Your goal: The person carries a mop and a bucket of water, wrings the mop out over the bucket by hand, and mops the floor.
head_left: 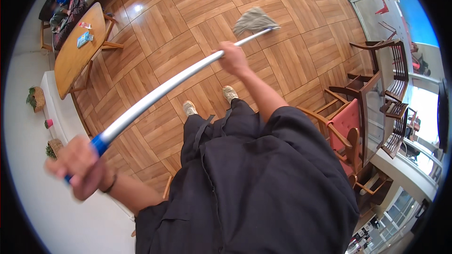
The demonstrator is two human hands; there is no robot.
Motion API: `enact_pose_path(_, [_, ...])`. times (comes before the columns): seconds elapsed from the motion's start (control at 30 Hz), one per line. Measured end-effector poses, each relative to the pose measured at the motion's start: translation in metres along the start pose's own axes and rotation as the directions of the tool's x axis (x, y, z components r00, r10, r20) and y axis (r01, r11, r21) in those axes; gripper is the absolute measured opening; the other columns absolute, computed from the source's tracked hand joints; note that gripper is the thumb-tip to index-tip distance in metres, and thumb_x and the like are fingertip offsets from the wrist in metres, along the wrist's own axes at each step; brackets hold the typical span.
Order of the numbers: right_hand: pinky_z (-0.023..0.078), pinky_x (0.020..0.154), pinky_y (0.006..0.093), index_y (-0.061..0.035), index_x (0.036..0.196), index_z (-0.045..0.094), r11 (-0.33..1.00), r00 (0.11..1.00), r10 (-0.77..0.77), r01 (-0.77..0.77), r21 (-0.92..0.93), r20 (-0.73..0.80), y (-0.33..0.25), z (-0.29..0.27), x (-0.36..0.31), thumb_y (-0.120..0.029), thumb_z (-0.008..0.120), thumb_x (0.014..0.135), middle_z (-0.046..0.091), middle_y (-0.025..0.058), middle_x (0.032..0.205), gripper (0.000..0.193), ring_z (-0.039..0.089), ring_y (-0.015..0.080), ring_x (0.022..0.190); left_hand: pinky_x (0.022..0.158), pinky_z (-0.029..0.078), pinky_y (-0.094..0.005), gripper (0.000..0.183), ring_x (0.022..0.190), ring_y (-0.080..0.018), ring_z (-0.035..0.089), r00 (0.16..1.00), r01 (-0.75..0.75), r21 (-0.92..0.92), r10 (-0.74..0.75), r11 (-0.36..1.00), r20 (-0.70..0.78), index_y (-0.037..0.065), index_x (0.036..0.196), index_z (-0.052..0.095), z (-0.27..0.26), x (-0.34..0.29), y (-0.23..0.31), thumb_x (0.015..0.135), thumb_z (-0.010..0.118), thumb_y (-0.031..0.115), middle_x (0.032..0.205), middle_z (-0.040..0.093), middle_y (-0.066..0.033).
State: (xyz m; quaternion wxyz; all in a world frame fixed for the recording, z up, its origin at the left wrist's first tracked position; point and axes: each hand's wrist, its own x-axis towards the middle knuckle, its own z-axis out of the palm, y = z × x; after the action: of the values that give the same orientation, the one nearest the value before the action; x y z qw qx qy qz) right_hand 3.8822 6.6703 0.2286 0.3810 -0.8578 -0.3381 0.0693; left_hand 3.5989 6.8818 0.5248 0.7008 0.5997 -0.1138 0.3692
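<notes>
A string mop with a long silver handle [162, 88] slants across the view, from lower left up to the far right. Around the blue grip at its top end, my left hand [80, 167] is closed, slightly blurred by motion. My right hand [231, 59] wraps the handle farther down, nearer the mop head. The grey mop head [254, 21] lies spread on the wood-patterned floor [188, 42], its strands fanning to the left of the blue joint.
An oval wooden table [80, 49] with a blue packet [84, 39] stands at the left. On the right are dark wooden chairs [372, 77] and a red-cushioned armchair [343, 131], beside glass panels. Potted plants [37, 99] line the left wall. A person [59, 16] sits at upper left.
</notes>
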Motion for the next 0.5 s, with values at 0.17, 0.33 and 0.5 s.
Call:
enact_pose_path(0.17, [0.042,0.094,0.0459,-0.0033,0.08,0.055,0.953,0.982,0.179,-0.188,-0.239,-0.059,0.059,0.009,-0.021,-0.032,0.063,0.085,0.06,0.0187,0.09,0.03,0.056,0.0374,0.098,0.055,0.043,-0.0301,0.009,0.039,-0.0123,0.041,0.96,0.138,-0.174,-0.088,0.975,0.267,0.005,0.082,0.054,0.004,0.007,-0.058,0.074,0.056,0.01,0.045,0.043,0.0001])
enact_pose_path(0.33, [0.027,0.107,0.0486,-0.0054,0.071,0.05,1.0,0.974,0.008,-0.004,0.015,-0.227,-0.009,0.104,-0.009,-0.023,0.066,0.084,0.055,0.0132,0.069,0.026,0.055,0.0338,0.076,0.049,0.043,-0.0249,0.019,0.037,-0.0094,0.044,0.923,0.109,-0.104,-0.062,0.989,0.38,0.007,0.071,0.054,-0.079,0.003,0.005,0.078,0.063,0.022,0.042,0.045,0.002])
enact_pose_path(0.5, [0.04,0.088,0.048,-0.0075,0.067,0.048,0.979,0.969,-0.113,0.146,0.141,-0.219,-0.151,0.191,-0.015,-0.018,0.07,0.076,0.053,0.0125,0.071,0.025,0.051,0.0353,0.083,0.044,0.036,-0.0148,0.025,0.035,-0.0005,0.037,0.978,-0.09,0.043,0.081,0.995,0.191,0.015,0.065,0.052,-0.15,-0.035,0.141,0.077,0.067,0.031,0.041,0.042,0.0104])
